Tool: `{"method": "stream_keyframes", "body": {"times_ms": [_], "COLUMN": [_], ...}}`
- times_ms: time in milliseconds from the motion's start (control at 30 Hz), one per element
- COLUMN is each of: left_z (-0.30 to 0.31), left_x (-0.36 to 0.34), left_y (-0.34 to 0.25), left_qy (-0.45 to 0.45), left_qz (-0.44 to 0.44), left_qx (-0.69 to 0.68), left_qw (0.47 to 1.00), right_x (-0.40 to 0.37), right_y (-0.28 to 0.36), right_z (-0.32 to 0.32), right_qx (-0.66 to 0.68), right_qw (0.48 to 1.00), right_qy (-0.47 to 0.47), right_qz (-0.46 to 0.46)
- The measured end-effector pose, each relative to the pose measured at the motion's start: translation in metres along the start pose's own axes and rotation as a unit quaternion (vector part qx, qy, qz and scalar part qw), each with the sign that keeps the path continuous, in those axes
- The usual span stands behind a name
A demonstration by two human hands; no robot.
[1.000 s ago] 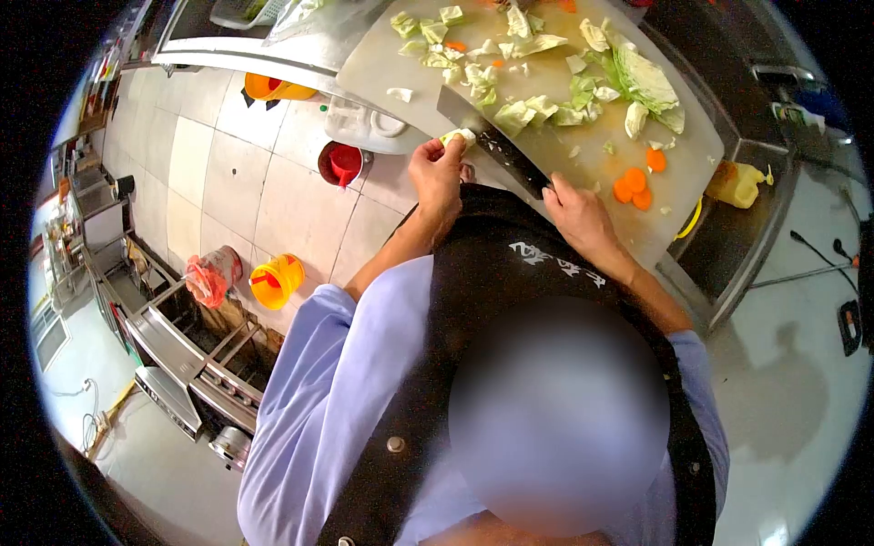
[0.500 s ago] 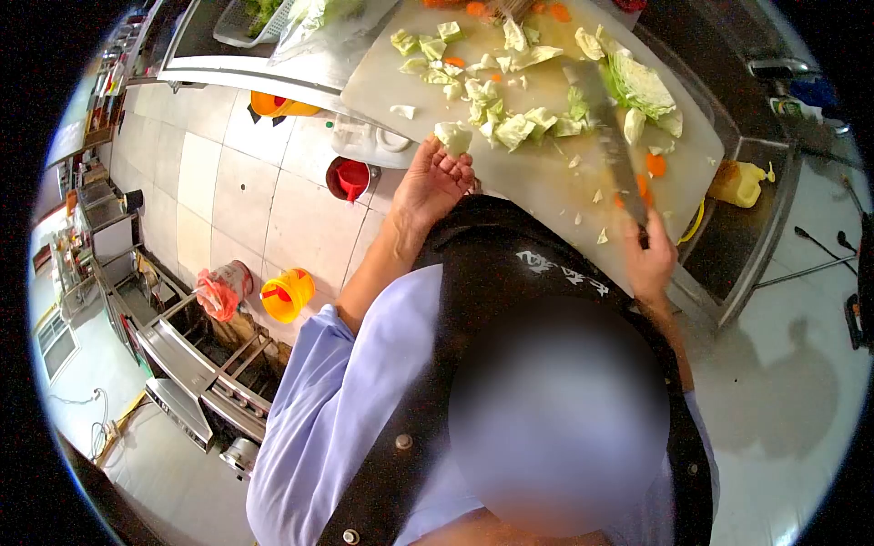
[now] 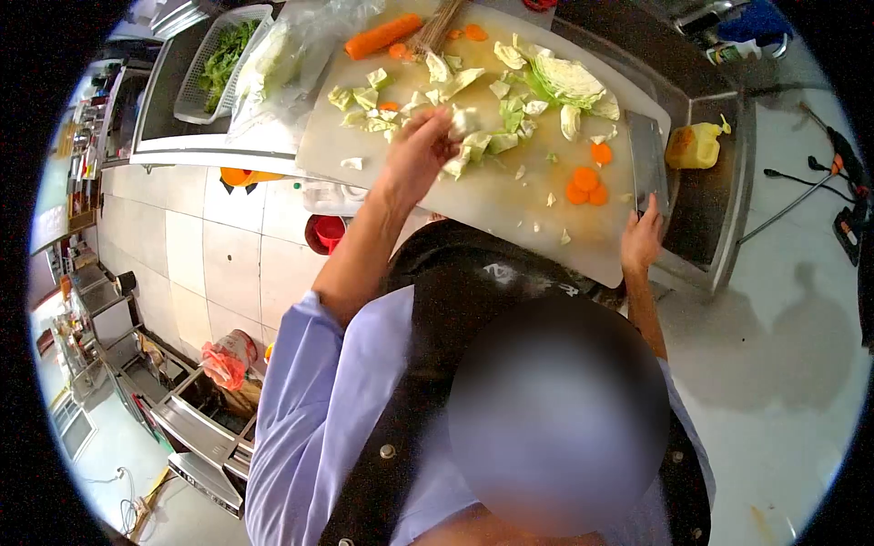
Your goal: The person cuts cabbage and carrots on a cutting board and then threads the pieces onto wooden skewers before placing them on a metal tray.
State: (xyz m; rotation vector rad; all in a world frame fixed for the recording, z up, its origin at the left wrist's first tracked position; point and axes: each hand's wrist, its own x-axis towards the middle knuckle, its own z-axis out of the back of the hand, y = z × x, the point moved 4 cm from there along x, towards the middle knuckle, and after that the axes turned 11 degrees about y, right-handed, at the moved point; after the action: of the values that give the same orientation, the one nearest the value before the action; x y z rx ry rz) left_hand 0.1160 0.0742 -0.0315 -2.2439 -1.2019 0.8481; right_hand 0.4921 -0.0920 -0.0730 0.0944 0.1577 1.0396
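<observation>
My left hand [image 3: 421,156] is over the cutting board [image 3: 473,202], its fingers closed around a pale cabbage piece [image 3: 464,119]. Torn cabbage leaves [image 3: 473,150] lie just beside it. In my right hand [image 3: 642,238] is the handle of a broad cleaver [image 3: 646,159], whose blade lies along the board's right edge. Between the hands, carrot slices [image 3: 585,187] rest on the board. A cut cabbage wedge [image 3: 569,82] sits farther back, near the blade. At the board's back left is a whole carrot [image 3: 382,36] beside a bundle of thin sticks [image 3: 439,27].
A white basket of greens [image 3: 225,68] and a clear plastic bag [image 3: 282,64] stand left of the board. A yellow bottle [image 3: 694,146] is at the right. Below the counter, a red container [image 3: 326,234] and a bagged bucket [image 3: 229,358] stand on the floor.
My left hand has moved from the board's near edge in over the cabbage pieces. The cleaver has gone from the middle right of the board to its right edge. The view has shifted.
</observation>
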Motion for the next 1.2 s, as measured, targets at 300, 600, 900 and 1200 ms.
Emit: {"method": "stream_keyframes", "body": {"times_ms": [300, 600, 900, 1200], "left_z": [0.014, 0.003, -0.003, 0.02], "left_x": [0.104, 0.09, 0.075, 0.074], "left_y": [0.011, 0.006, 0.003, -0.023], "left_qy": [0.024, -0.018, -0.021, -0.078], "left_qz": [0.029, 0.053, -0.008, -0.127], "left_qx": [0.629, 0.781, 0.749, 0.655], "left_qw": [0.777, 0.622, 0.662, 0.741], "right_x": [0.001, 0.002, 0.029, 0.022], "right_y": [0.008, 0.018, 0.024, 0.046], "right_z": [0.002, 0.025, 0.025, 0.037], "right_qx": [-0.059, -0.037, -0.048, 0.021], "right_qw": [0.998, 0.985, 0.993, 0.993], "right_qy": [0.032, 0.167, 0.091, 0.066], "right_qz": [0.018, -0.026, 0.055, 0.091]}}
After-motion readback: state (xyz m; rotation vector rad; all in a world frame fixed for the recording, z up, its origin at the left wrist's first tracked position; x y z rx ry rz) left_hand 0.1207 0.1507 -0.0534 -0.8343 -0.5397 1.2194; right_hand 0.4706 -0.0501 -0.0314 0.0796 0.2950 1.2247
